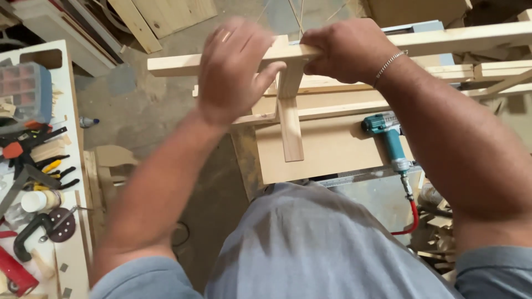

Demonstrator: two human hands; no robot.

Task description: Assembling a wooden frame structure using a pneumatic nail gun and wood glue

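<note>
A teal pneumatic nail gun (388,141) lay on a pale wooden board (327,152), its red air hose (413,218) curling down beside it. To the left, a white counter (66,111) carried pliers with yellow handles (52,169), a round sanding disc (62,224), a clear compartment box (25,88) and a roll of tape (40,200).

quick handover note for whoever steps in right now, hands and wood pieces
Left hand: grip closed on the long horizontal wood strip, thumb against the short vertical strip; blurred.
Right hand: gripping the same long strip just right of the joint.
The short strip hangs down from the long one over a flat board.
Teal air nailer with red hose lies on that board, untouched.
Whether the joint is fastened cannot be told.
</note>
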